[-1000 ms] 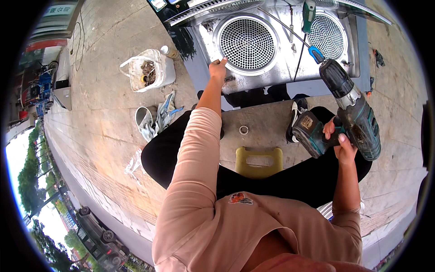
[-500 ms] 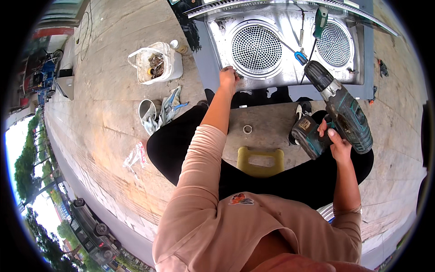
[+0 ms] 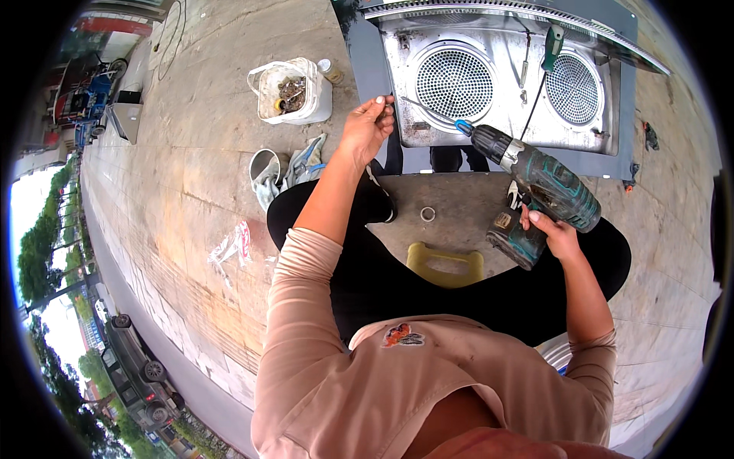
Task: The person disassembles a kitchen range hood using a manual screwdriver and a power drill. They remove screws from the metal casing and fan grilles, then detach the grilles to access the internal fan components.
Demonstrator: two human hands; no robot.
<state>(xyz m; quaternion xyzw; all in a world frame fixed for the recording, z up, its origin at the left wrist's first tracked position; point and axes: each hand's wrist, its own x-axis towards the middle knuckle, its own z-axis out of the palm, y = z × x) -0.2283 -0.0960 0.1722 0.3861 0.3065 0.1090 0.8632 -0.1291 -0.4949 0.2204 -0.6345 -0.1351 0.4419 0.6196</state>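
My right hand (image 3: 552, 231) is wrapped round the grip of a black and teal cordless drill (image 3: 547, 182). A long thin bit with a blue collar (image 3: 463, 128) sticks out of its chuck and slants toward the far left. Close to the bit's tip, my left hand (image 3: 367, 128) is raised with thumb and fingers pinched together; whatever is between them is too small to make out. In front of me lies a metal range hood (image 3: 505, 115) with two round perforated grilles (image 3: 454, 82). A screwdriver with a green handle (image 3: 553, 50) stands slantwise between the grilles.
A white bucket (image 3: 315, 101) of small debris stands left of the hood beside a small jar (image 3: 329, 70). Nearer are a metal can (image 3: 264, 164) and gloves (image 3: 307, 162). A yellow stool (image 3: 445, 266) and a small ring (image 3: 427, 214) are between my legs.
My left hand has left the hood's near edge and risen to the left, beside the bit's tip. The drill has swung left and lower. The view has shifted slightly.
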